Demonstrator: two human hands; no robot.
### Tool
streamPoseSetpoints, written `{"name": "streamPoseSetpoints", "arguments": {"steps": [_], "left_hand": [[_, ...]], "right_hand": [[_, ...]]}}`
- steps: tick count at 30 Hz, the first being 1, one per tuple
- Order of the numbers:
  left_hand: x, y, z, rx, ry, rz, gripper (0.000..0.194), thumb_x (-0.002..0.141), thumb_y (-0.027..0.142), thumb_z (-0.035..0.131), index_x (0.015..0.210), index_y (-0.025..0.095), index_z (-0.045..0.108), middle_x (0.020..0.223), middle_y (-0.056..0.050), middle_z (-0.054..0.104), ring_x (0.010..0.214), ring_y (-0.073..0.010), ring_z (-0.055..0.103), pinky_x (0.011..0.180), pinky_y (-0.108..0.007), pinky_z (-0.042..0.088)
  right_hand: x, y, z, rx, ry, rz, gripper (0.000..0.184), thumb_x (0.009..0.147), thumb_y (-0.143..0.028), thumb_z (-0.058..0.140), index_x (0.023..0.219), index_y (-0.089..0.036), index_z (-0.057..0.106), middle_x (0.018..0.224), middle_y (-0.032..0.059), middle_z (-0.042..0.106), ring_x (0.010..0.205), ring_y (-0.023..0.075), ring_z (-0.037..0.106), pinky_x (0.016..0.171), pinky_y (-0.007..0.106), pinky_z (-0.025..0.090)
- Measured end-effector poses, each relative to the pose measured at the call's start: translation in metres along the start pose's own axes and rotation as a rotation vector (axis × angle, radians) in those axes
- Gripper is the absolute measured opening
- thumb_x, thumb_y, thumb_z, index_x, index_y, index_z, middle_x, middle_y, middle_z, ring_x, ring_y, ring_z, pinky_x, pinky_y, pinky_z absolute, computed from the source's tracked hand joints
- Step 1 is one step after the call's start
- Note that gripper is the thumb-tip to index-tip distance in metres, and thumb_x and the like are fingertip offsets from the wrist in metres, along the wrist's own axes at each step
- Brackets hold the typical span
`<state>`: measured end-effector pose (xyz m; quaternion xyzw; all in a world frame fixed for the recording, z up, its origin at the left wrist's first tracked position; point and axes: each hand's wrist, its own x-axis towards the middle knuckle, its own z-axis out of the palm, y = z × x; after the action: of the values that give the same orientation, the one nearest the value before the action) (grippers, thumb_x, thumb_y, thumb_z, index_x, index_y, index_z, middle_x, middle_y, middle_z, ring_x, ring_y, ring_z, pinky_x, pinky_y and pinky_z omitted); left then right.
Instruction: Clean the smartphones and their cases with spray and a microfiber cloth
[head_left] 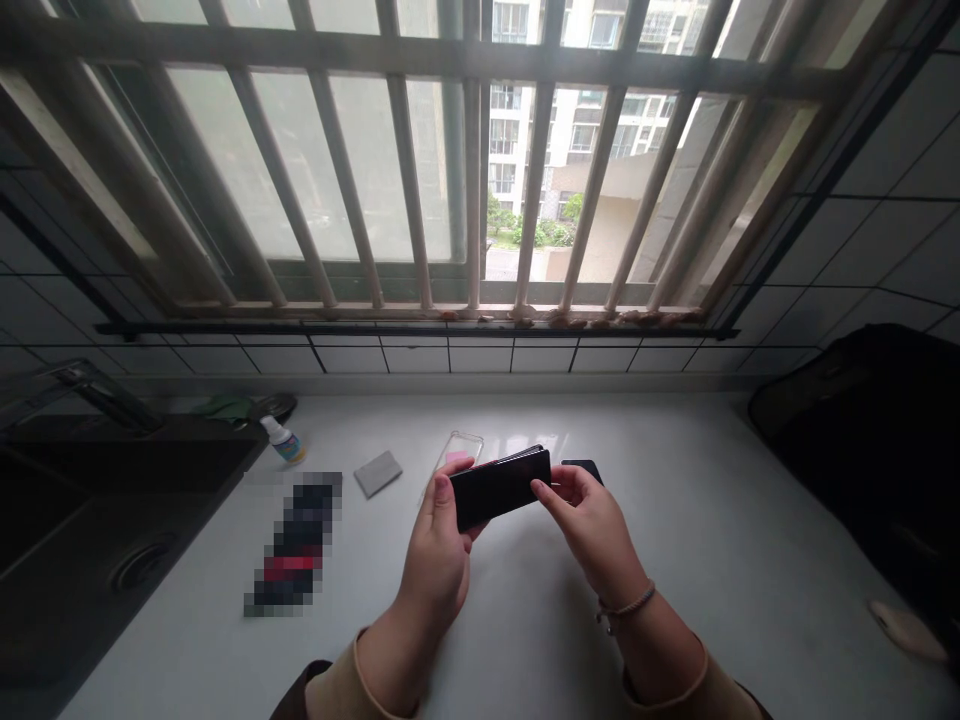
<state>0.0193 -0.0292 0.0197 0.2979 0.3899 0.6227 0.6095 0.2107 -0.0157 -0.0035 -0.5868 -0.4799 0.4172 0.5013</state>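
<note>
A black phone (501, 487) is held above the white counter (675, 560), tilted with its long edge toward me. My left hand (437, 555) grips its left end, thumb on the near face. My right hand (592, 525) pinches its right end with thumb and fingers. A thin dark layer sits along the phone's top edge; I cannot tell what it is. Behind the phone lie a clear phone case (459, 447) with a pink patch and a small dark object (585, 466).
A grey cloth square (378, 473) and a small spray bottle (283, 439) lie at the left. A blurred-out dark item (296, 545) lies near the black sink (90, 540). A dark bag (877, 450) fills the right. A barred window stands behind.
</note>
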Motion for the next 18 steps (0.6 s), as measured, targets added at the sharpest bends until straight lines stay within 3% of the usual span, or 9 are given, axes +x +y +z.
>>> {"name": "streamPoseSetpoints", "arguments": {"steps": [8, 12, 18], "left_hand": [[0.013, 0.008, -0.006, -0.088, 0.046, -0.018, 0.043, 0.099, 0.058, 0.058, 0.126, 0.024, 0.065, 0.129, -0.013, 0.073, 0.119, -0.029, 0.069, 0.094, -0.044, 0.059], [0.018, 0.012, -0.008, -0.134, 0.104, -0.041, 0.039, 0.101, 0.053, 0.057, 0.125, 0.023, 0.065, 0.126, -0.013, 0.075, 0.116, -0.0281, 0.072, 0.091, -0.043, 0.061], [0.029, 0.015, -0.015, -0.176, 0.218, -0.068, 0.037, 0.104, 0.049, 0.053, 0.125, 0.021, 0.066, 0.12, -0.015, 0.077, 0.104, -0.0277, 0.078, 0.09, -0.047, 0.062]], "right_hand": [[-0.007, -0.012, -0.001, 0.164, -0.146, -0.011, 0.04, 0.088, -0.056, 0.078, 0.098, -0.021, 0.063, 0.095, 0.0063, 0.075, 0.087, 0.0234, 0.07, 0.071, 0.032, 0.057], [-0.009, -0.016, 0.0, 0.364, -0.193, 0.046, 0.038, 0.089, -0.052, 0.078, 0.103, -0.021, 0.061, 0.099, 0.005, 0.073, 0.081, 0.0174, 0.066, 0.064, 0.026, 0.055], [0.001, -0.018, -0.01, 0.637, -0.024, 0.168, 0.041, 0.082, -0.044, 0.086, 0.11, -0.024, 0.064, 0.098, 0.0006, 0.072, 0.074, 0.0135, 0.067, 0.058, 0.02, 0.058]]}}
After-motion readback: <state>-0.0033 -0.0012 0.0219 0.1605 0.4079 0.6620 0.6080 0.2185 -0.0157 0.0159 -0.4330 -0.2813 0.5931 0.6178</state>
